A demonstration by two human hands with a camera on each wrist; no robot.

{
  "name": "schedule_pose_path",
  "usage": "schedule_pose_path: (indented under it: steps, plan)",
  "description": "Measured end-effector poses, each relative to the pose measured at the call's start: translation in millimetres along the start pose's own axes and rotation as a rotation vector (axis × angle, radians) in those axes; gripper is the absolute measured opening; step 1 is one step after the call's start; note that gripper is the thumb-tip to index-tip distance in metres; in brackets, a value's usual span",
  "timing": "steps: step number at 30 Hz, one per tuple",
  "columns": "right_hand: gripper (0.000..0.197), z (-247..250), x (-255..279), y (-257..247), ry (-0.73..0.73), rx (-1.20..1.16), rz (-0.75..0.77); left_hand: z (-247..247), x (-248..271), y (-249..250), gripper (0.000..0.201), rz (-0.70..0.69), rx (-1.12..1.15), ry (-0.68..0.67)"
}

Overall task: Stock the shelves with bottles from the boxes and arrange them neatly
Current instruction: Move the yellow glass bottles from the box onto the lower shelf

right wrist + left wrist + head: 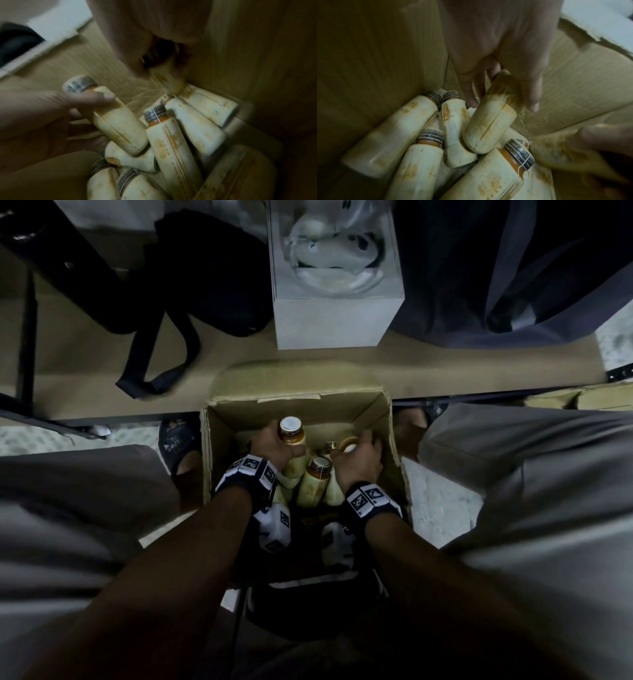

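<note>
We have both hands down in an open cardboard box [387, 419] on the floor between our knees. Our left hand [274, 448] grips one cream-labelled bottle [292, 433] by its upper body, gold cap up, lifted above the rest. The loose pile of bottles [412, 135] lies jumbled on the box bottom, caps pointing mixed ways. Our right hand [359, 460] curls around the cap end of a second bottle [173, 75] near the right wall; that view is blurred. Above the box, a black bag [191, 278] and a white box [337, 316] sit on the shelf board.
</note>
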State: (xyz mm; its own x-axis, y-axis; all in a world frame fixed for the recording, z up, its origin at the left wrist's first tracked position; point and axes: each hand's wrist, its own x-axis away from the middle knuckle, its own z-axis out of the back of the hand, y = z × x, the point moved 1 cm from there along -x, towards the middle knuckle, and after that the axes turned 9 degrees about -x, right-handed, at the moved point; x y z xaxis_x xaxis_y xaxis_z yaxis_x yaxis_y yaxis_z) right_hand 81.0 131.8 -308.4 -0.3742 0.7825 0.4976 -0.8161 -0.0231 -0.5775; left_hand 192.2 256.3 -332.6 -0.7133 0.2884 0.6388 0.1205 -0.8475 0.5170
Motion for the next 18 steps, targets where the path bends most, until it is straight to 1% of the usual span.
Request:
schedule_pose_path:
  steps: [3, 6, 8, 10, 12, 15, 18]
  plan:
    - [0.060, -2.0, -4.2, -2.2, 0.061, -0.084, 0.070, -7.5, -3.8, -1.0, 0.068, -0.026, 0.055, -0.039]
    - [0.056, -1.3, -5.9, -8.2, 0.161, -0.258, 0.106, -12.6, -6.0, 0.5, 0.063, -0.043, 0.056, -0.041]
    - [0.054, -0.5, -6.8, -10.6, 0.175, -0.269, 0.138, -14.3, -7.0, 2.9, 0.061, -0.039, 0.074, -0.041]
    - [0.052, 0.1, -9.8, -9.6, 0.136, -0.231, 0.138, -14.0, -8.1, 4.6, 0.060, -0.021, 0.064, -0.033]
    - [0.052, -1.8, -13.2, -3.7, 0.059, -0.194, 0.106, -13.9, -8.6, 4.0, 0.060, 0.001, 0.058, -0.025]
    - [0.062, -8.2, -16.1, 9.1, -0.051, -0.147, 0.072, -13.8, -7.5, 1.3, 0.059, 0.002, 0.088, -0.029]
    - [0.071, -11.3, -17.8, 20.7, -0.134, -0.223, -0.002, -11.7, -2.9, -1.4, 0.062, -0.016, 0.127, -0.057]
